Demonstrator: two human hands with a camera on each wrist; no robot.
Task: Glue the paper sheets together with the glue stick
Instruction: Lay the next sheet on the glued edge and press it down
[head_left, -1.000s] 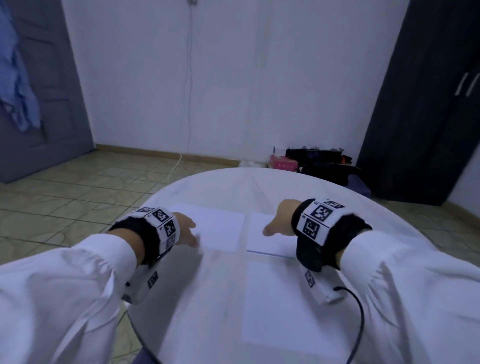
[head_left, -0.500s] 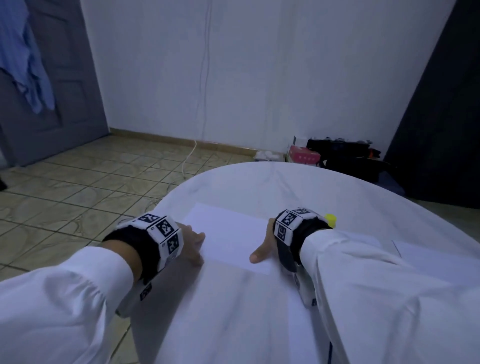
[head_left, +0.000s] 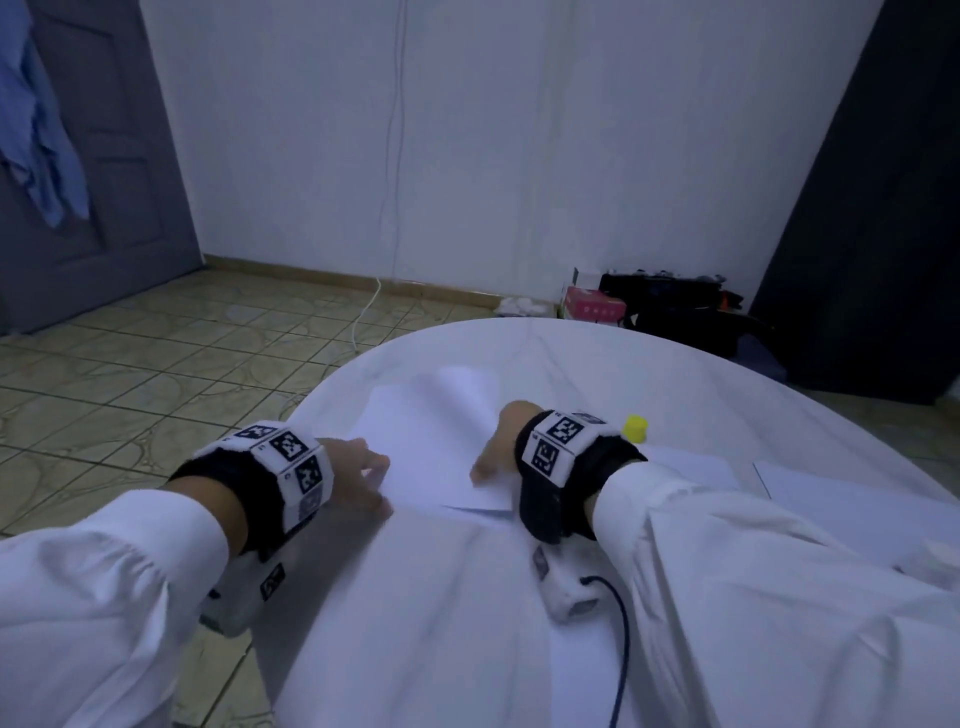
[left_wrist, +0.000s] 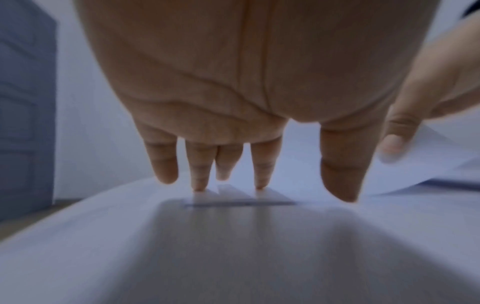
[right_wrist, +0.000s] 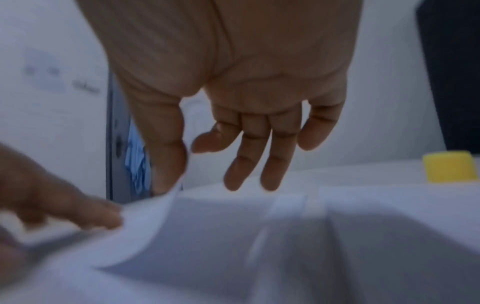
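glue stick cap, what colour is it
Yellow. The glue stick cap shows best in the right wrist view.

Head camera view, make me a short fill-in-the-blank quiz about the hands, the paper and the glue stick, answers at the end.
1. The right hand pinches the lifted edge of the paper sheet between the index finger and the ____.
2. The cap of the glue stick is ____ in colour.
3. The left hand presses its ____ down on the paper.
4. The glue stick stands on the round ____, held by neither hand.

Missing words: thumb; yellow; fingertips; table
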